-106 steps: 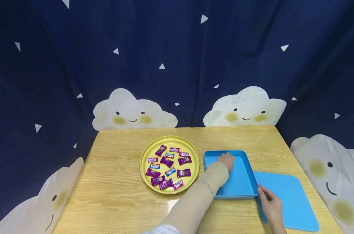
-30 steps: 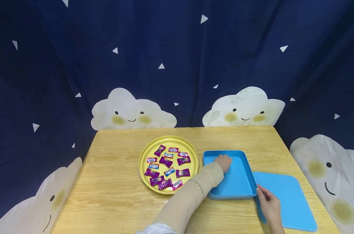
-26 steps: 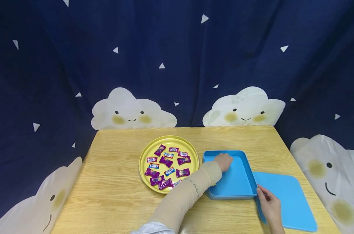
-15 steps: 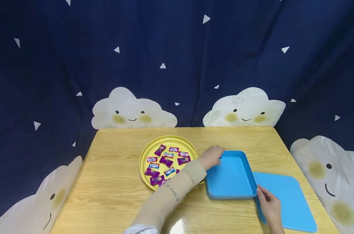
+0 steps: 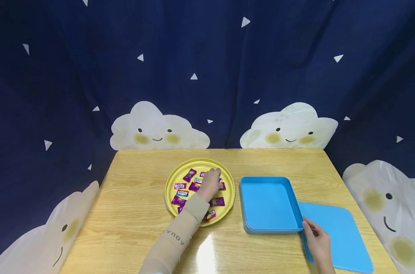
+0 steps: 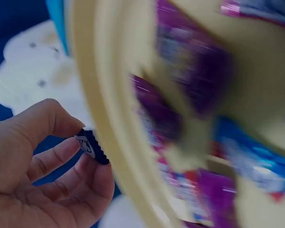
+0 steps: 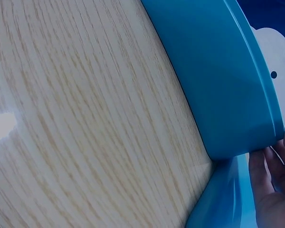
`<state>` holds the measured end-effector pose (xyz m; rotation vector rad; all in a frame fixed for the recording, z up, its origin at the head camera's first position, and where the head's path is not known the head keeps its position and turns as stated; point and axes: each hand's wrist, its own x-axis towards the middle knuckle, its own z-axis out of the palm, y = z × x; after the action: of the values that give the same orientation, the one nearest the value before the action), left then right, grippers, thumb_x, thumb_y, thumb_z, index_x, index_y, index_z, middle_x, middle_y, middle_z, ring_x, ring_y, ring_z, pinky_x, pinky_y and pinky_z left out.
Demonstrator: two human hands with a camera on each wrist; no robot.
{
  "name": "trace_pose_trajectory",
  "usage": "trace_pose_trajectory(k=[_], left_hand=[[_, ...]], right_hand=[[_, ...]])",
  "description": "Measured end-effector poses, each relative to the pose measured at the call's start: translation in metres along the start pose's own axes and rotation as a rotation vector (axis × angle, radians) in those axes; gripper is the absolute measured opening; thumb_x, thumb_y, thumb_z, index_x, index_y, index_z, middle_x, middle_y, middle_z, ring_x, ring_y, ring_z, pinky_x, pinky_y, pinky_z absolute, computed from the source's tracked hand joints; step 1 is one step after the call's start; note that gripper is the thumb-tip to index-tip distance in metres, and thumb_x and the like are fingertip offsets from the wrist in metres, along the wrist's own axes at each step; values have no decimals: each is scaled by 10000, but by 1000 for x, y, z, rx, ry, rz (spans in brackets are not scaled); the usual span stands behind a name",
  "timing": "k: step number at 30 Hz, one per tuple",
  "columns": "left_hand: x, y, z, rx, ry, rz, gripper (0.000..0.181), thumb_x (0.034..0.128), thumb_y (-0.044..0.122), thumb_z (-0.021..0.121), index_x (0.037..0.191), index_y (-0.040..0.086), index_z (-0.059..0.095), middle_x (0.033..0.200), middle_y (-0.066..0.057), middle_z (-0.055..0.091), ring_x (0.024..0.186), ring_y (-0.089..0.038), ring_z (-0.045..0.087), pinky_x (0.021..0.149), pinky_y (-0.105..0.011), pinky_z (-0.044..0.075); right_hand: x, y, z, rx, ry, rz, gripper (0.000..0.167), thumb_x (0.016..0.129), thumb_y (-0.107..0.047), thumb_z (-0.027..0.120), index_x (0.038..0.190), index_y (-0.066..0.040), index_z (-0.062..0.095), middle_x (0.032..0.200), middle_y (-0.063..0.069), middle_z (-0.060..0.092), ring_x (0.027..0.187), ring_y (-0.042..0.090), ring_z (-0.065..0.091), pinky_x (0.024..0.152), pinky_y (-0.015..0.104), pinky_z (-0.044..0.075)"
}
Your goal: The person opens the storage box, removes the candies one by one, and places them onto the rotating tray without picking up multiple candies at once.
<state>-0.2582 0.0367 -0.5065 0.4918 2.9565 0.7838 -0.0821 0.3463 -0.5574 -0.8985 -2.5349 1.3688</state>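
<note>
My left hand (image 5: pixel 210 185) is above the round yellow tray (image 5: pixel 170 207). In the left wrist view its thumb and fingers pinch a small dark blue wrapped candy (image 6: pixel 92 146) with white lettering. Purple candies (image 5: pixel 178 200), pink ones (image 5: pixel 180 186) and blue-and-red ones (image 5: pixel 182 193) lie spread on the tray, some hidden under the hand and sleeve. At the near right corner of the blue box (image 5: pixel 273 205), my right hand (image 5: pixel 318 243) grips the rim, thumb at the top edge and fingers against the outer wall. No candy shows inside the box.
A flat blue lid (image 5: pixel 341 236) lies to the right of the box, partly beneath the right hand. All stands on a wooden table (image 5: pixel 128 217). Behind it hangs a dark blue curtain (image 5: pixel 180 45) with white clouds and triangles.
My left hand has left the inside of the blue box and moved left to above the yellow tray. A dark blue candy shows in its fingers now. The right hand stays at the box corner.
</note>
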Motion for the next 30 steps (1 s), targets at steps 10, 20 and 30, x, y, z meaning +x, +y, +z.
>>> trace_pose_trajectory(k=[10, 20, 30], left_hand=[[-9, -24, 13, -52, 18, -195, 406, 701, -7, 740, 1067, -84, 579, 983, -227, 609, 889, -373, 595, 774, -420, 516], [-11, -23, 21, 60, 54, -227, 252, 678, -99, 660, 920, -53, 608, 880, -223, 616, 837, -378, 598, 743, -423, 520], [-11, -24, 21, 14, 23, -280, 321, 634, -107, 705, 936, -54, 610, 909, -235, 618, 814, -380, 609, 658, -404, 542]], right_hand=[[-1, 1, -4, -25, 1, 4, 481, 939, -377, 445, 1235, -15, 556, 1222, 241, 534, 674, -197, 389, 592, 82, 430], [-1, 0, -3, -29, -9, 6, 473, 942, -371, 444, 1236, -18, 556, 1220, 246, 535, 669, -204, 386, 579, 94, 441], [2, 3, 0, -43, 3, -6, 476, 943, -370, 445, 1230, -8, 557, 1209, 257, 537, 662, -207, 368, 545, 95, 429]])
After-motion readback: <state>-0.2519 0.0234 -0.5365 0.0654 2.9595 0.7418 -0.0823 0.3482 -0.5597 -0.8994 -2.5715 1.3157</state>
